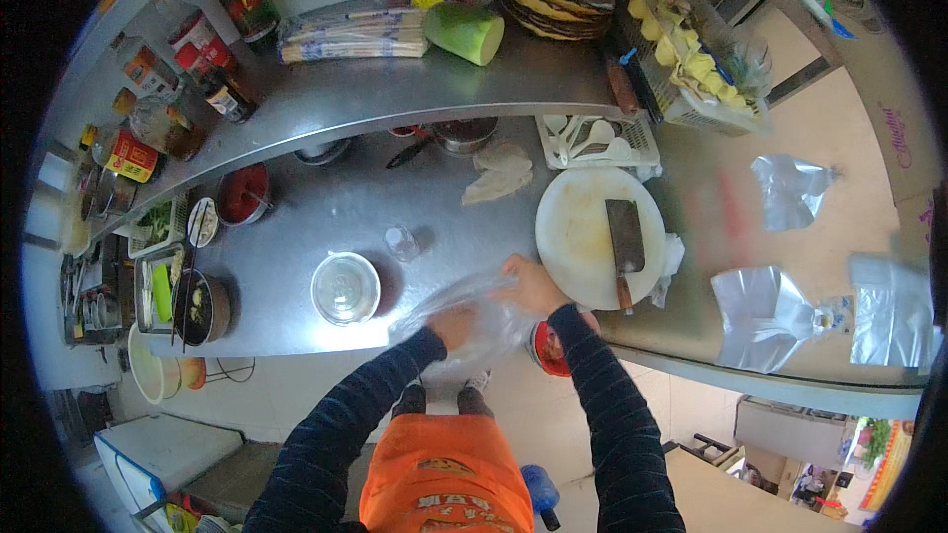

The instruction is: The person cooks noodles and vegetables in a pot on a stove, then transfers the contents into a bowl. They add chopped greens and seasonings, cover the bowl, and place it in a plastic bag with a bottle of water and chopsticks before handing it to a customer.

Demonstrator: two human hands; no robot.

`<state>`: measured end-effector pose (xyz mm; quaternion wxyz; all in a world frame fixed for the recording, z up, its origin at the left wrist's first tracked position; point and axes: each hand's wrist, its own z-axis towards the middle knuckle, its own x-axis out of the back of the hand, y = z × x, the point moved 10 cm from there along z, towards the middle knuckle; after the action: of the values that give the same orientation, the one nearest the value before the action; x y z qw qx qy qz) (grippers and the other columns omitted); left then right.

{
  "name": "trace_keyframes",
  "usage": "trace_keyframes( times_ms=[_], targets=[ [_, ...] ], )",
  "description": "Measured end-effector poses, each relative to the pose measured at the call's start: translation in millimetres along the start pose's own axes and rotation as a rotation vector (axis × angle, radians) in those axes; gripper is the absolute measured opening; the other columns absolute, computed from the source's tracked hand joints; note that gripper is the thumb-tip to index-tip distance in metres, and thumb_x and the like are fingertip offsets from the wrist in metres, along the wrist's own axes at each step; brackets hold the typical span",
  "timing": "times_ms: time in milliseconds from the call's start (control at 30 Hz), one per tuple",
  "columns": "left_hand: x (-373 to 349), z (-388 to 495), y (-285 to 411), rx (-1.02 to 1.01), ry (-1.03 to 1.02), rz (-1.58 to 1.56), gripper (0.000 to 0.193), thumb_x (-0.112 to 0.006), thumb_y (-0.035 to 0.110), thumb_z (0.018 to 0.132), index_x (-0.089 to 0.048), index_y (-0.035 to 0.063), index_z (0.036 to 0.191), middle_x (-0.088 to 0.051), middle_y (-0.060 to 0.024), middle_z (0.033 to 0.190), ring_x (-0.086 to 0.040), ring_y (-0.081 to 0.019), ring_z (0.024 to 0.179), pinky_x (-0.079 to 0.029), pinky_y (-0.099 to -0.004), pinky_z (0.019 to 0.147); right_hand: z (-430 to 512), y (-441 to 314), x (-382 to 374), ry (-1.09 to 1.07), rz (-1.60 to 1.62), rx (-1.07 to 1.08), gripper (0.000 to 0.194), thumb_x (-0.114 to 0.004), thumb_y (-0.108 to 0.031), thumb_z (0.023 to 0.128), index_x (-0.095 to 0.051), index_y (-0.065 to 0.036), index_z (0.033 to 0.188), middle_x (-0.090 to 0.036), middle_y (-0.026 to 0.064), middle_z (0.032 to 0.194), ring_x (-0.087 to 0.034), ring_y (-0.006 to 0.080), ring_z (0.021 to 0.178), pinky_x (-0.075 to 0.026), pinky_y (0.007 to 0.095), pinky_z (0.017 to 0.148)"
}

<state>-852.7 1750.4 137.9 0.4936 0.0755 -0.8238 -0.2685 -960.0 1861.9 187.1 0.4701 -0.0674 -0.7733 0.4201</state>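
Observation:
A clear plastic bag (474, 311) is stretched between my hands at the front edge of the steel counter. My left hand (453, 327) lies behind or inside the thin film, partly hidden by it. My right hand (532, 287) pinches the bag's upper right side, close to the round white cutting board (578, 237). On that board rests a cleaver (626, 237) with its wooden handle towards me. To the left of the bag stands a round clear container (345, 289) with a lid, and a small glass jar (401, 243) is behind it.
Left are a pot with chopsticks (211, 307), a metal tray (144, 311) and a bowl of red sauce (243, 192). A basket of white spoons (600, 141) stands behind the board. The raised shelf (355, 100) holds bottles. A red bin (552, 355) sits below the counter edge.

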Motion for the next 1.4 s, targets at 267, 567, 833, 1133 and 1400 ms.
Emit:
trace_keyframes(
  times_ms=[267, 567, 833, 1133, 1400],
  targets=[
    [-37.5, 25.3, -51.3, 0.08, 0.123, -0.075, 0.063, -0.067, 0.028, 0.085, -0.045, -0.003, 0.136, -0.052, -0.0279, 0.138, -0.055, -0.0442, 0.123, -0.043, -0.0485, 0.106, 19.9, 13.1, 150.1, 0.26, -0.156, -0.022, 0.054, -0.086, -0.033, 0.07, -0.062, -0.003, 0.109, -0.066, 0.0155, 0.102, -0.064, 0.0338, 0.095, -0.051, 0.0405, 0.086],
    [-35.0, 69.4, -98.2, 0.38, -0.06, -0.1, 0.107, -0.072, 0.062, 0.079, -0.028, -0.0023, 0.151, -0.06, -0.0383, 0.119, -0.06, -0.0516, 0.112, -0.046, -0.0546, 0.1, -24.7, 34.7, -105.7, -0.44, -0.555, -0.084, 0.042, -0.065, -0.033, 0.087, -0.062, -0.012, 0.124, -0.068, 0.0164, 0.115, -0.068, 0.0353, 0.102, -0.055, 0.053, 0.081],
    [-33.9, 119.4, -131.0, 0.336, 0.117, -0.044, 0.055, -0.061, 0.034, 0.093, -0.049, 0.0052, 0.138, -0.07, -0.0256, 0.104, -0.067, -0.0413, 0.103, -0.051, -0.0533, 0.09, -0.5, 38.0, -111.1, -0.418, -0.366, 0.194, 0.036, -0.064, -0.013, 0.087, -0.058, -0.007, 0.122, -0.068, 0.0202, 0.111, -0.064, 0.0423, 0.104, -0.053, 0.0492, 0.086],
    [17.2, -21.0, -61.8, -0.027, 0.153, 0.065, 0.078, -0.081, 0.024, 0.074, -0.046, 0.0064, 0.141, -0.048, -0.0228, 0.132, -0.053, -0.042, 0.121, -0.047, -0.048, 0.1, 80.4, 74.1, -48.3, 0.038, 0.043, -0.112, 0.092, -0.076, -0.011, 0.079, -0.023, -0.014, 0.154, -0.051, 0.0327, 0.135, -0.052, 0.0476, 0.122, -0.043, 0.0485, 0.105],
    [24.5, 8.4, -59.3, 0.177, 0.28, 0.223, 0.085, -0.078, 0.024, 0.073, -0.041, -0.0067, 0.143, -0.05, -0.0227, 0.133, -0.049, -0.0366, 0.126, -0.041, -0.046, 0.106, 56.5, 63.3, -59.6, 0.036, -0.105, -0.179, 0.121, -0.083, -0.02, 0.075, 0.003, -0.007, 0.159, -0.042, 0.0404, 0.142, -0.039, 0.055, 0.134, -0.028, 0.0475, 0.118]
  ],
)
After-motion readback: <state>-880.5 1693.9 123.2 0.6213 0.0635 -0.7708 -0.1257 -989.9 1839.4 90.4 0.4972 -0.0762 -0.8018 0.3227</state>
